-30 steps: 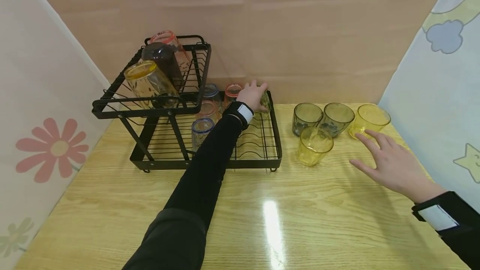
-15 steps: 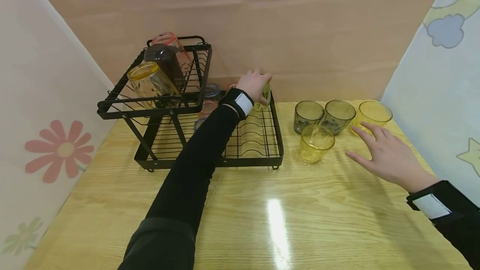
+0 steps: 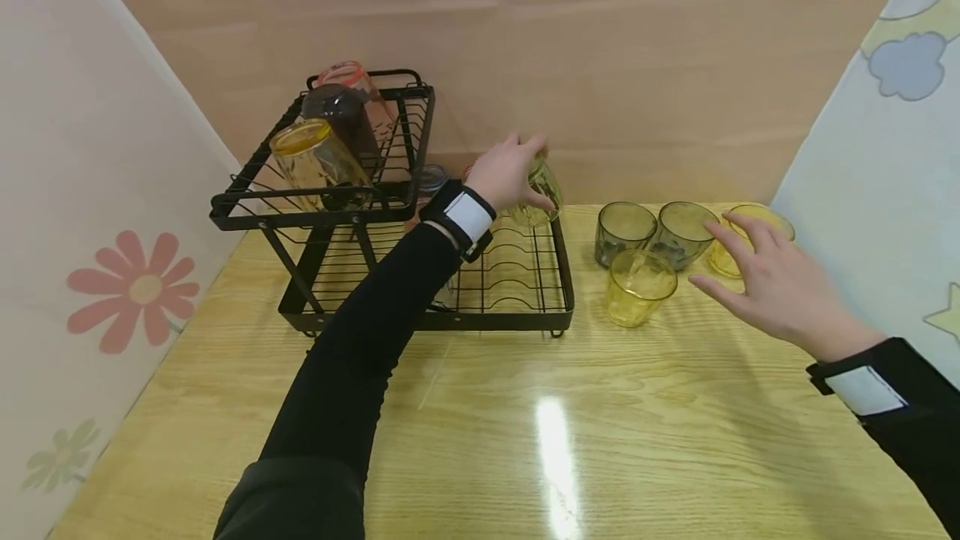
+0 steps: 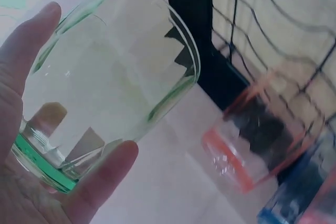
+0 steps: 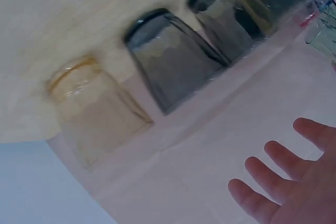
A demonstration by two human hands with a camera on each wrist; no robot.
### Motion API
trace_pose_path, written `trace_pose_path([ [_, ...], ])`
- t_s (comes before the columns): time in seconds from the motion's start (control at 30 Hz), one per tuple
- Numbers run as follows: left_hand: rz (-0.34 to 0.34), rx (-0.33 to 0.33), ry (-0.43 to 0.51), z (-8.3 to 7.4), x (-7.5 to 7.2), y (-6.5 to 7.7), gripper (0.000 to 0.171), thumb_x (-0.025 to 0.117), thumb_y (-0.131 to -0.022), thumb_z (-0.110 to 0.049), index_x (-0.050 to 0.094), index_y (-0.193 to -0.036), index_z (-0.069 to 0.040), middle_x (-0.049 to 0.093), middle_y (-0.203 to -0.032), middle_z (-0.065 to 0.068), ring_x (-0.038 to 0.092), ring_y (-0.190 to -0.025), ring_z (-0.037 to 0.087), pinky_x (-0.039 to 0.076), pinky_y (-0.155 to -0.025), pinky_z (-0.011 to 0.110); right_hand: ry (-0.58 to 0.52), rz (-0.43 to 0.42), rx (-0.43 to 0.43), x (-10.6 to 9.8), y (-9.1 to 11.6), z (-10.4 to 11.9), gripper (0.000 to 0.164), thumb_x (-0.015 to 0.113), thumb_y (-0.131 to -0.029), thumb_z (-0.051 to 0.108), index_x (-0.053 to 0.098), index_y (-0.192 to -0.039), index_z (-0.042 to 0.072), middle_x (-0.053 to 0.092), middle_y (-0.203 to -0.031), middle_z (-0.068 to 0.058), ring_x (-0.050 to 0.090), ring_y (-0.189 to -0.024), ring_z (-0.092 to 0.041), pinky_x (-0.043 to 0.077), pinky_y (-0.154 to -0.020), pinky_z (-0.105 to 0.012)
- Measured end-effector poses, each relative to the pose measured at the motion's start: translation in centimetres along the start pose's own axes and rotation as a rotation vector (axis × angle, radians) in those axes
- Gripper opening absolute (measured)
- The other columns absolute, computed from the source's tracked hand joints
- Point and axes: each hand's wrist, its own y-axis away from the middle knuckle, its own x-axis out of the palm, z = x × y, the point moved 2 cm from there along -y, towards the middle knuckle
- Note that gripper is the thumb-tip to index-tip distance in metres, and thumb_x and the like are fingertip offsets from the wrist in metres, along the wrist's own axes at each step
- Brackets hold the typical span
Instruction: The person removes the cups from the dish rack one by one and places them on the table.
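My left hand (image 3: 504, 175) grips a clear green-tinted glass (image 3: 546, 194) over the back right corner of the black dish rack (image 3: 495, 322). Thumb and fingers curl round its sides, and the glass tilts. In the left wrist view, the glass's green-edged base (image 4: 44, 163) sits against the palm side. My right hand (image 3: 783, 294) hovers with spread fingers, holding nothing. It overlaps the back yellow glass (image 3: 726, 263) in the head view. Left of it stand a front yellow glass (image 3: 637, 302) and two grey glasses, one left (image 3: 622, 244) and one right (image 3: 677, 247).
On the rack's upper tier lean an amber glass (image 3: 318, 165), a dark glass (image 3: 341, 115) and a red-rimmed glass (image 3: 367, 90). Lower down, a second red-rimmed glass (image 4: 236, 153) and a blue one (image 4: 294, 187) stand by the rack's back. My left forearm hides part of that tier.
My left hand has lifted the green-tinted glass up from the rack and tilted it, shifting slightly right. My right hand stays spread over the glasses, a little further left and up.
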Motion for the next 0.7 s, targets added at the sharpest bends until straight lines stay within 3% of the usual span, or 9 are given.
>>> trace_pose_path([
  [0.17, -0.033, 0.006, 0.239, 0.2, 0.8, 1.5, 0.073, 0.081, -0.074, -0.050, 0.049, -0.129, -0.015, 0.054, -0.124, 0.007, 0.054, -0.106, 0.022, 0.047, -0.084, 0.035, -0.019, -0.030, -0.042, -0.3, -1.9, 1.4, 0.076, 0.071, -0.087, 0.041, 0.040, -0.146, 0.005, 0.038, -0.140, -0.028, 0.042, -0.117, -0.051, 0.039, -0.084, -0.063],
  [0.23, -0.045, 0.007, 0.365, 0.4, 1.4, 2.1, 0.071, 0.081, -0.076, -0.046, 0.049, -0.130, -0.014, 0.054, -0.127, 0.006, 0.053, -0.109, 0.021, 0.046, -0.087, 0.034, -0.035, -0.047, -0.066, -0.3, -2.7, 2.2, 0.076, 0.070, -0.087, 0.043, 0.039, -0.146, 0.004, 0.038, -0.141, -0.028, 0.042, -0.118, -0.051, 0.039, -0.087, -0.062],
  [0.37, -0.051, -0.015, 0.637, 0.6, 2.6, 3.4, 0.064, 0.080, -0.081, -0.036, 0.048, -0.131, -0.013, 0.049, -0.134, 0.009, 0.053, -0.106, 0.023, 0.045, -0.079, 0.034, -0.079, -0.095, -0.110, -0.3, -4.4, 3.8, 0.078, 0.062, -0.091, 0.051, 0.036, -0.148, 0.004, 0.037, -0.143, -0.027, 0.040, -0.122, -0.050, 0.035, -0.094, -0.061],
  [0.47, -0.032, -0.082, 0.874, 0.5, 3.7, 4.5, 0.057, 0.078, -0.085, -0.029, 0.048, -0.131, -0.014, 0.039, -0.145, 0.009, 0.052, -0.114, 0.026, 0.050, -0.071, 0.034, -0.121, -0.158, -0.138, -0.3, -5.4, 4.8, 0.081, 0.049, -0.094, 0.062, 0.033, -0.150, 0.006, 0.035, -0.146, -0.025, 0.039, -0.125, -0.049, 0.038, -0.092, -0.061],
  [0.6, -0.001, -0.186, 1.226, 0.0, 5.1, 5.9, 0.047, 0.072, -0.091, -0.019, 0.047, -0.131, -0.014, 0.023, -0.154, 0.004, 0.049, -0.124, 0.031, 0.056, -0.076, 0.045, -0.190, -0.237, -0.156, -0.4, -6.5, 5.9, 0.087, 0.035, -0.093, 0.071, 0.030, -0.151, 0.008, 0.034, -0.148, -0.022, 0.039, -0.126, -0.047, 0.040, -0.089, -0.061],
  [0.7, 0.014, -0.261, 1.449, -0.5, 6.1, 6.9, 0.048, 0.066, -0.095, -0.017, 0.043, -0.137, -0.014, 0.027, -0.152, 0.005, 0.048, -0.126, 0.032, 0.052, -0.085, 0.051, -0.229, -0.276, -0.163, -0.5, -7.3, 6.9, 0.089, 0.032, -0.091, 0.074, 0.030, -0.151, 0.008, 0.034, -0.148, -0.021, 0.040, -0.126, -0.045, 0.041, -0.086, -0.059],
])
